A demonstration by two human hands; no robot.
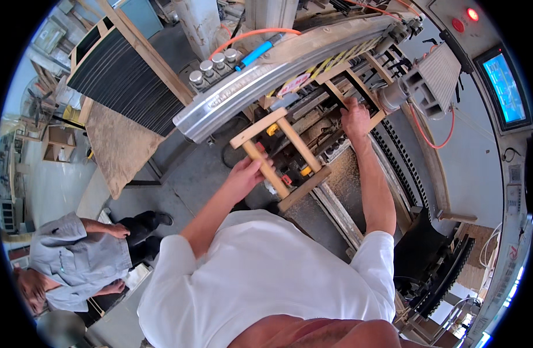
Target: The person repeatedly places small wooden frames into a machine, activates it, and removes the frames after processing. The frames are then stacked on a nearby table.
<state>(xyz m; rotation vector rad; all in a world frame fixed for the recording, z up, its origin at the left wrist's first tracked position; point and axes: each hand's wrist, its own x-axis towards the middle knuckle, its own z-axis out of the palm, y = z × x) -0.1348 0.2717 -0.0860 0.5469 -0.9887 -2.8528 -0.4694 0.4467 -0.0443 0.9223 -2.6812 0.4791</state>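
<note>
My left hand (247,174) is closed round the near-left bar of a small wooden frame (299,145). The frame is made of pale bars with open gaps between them, and it is tilted over the left end of a machine bed. Farther right, my right hand (356,120) has its fingers curled on a second wooden frame (337,94), which lies in the machine with dark inner sides. Part of that frame is hidden by the hand. A grey cylindrical machine head (392,95) stands just right of the right hand.
A curved metal beam (243,87) with a blue pen-like tool (260,52) crosses beyond my hands. Sawdust (343,177) covers the bed. A lit screen (503,88) is at right. Black slatted panels (127,81) stand at left, and another person (81,249) is at lower left.
</note>
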